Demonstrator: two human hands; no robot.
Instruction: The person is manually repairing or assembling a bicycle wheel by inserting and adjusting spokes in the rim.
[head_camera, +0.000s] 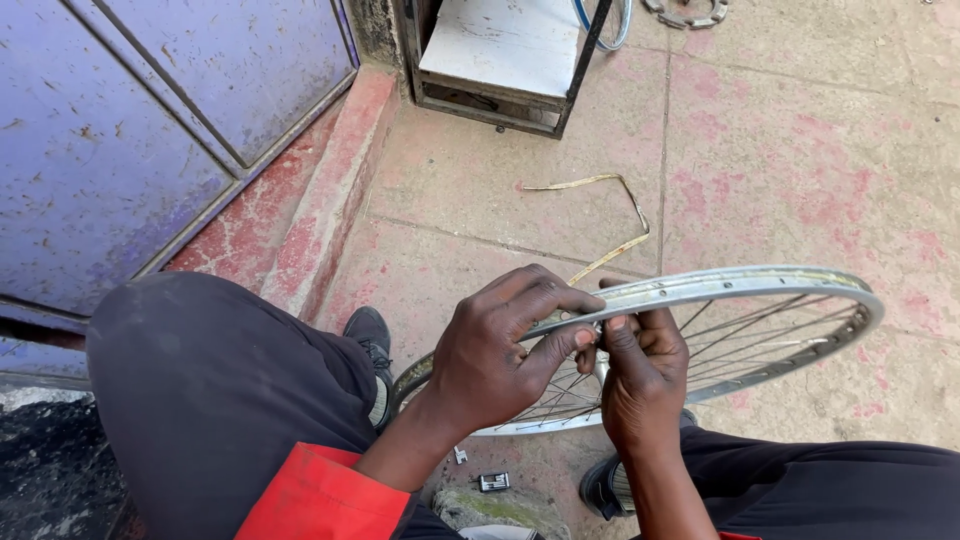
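A silver bicycle wheel rim (760, 282) with thin spokes (745, 335) rests across my lap, tilted toward me. My left hand (495, 355) curls over the near part of the rim, thumb and forefinger pinching at a spoke end. My right hand (640, 375) comes up from below the rim and meets the left, fingers closed on a small metal piece at the spoke. What exactly lies between the fingertips is hidden. My legs are in dark trousers, and a red sleeve (320, 495) covers my left forearm.
A small dark metal tool (493, 482) lies on the ground between my shoes, beside a stone (500, 510). A yellowish strip (615, 215) lies on the reddish concrete. A purple metal door (130, 130) stands left, a metal-framed stand (500, 60) ahead.
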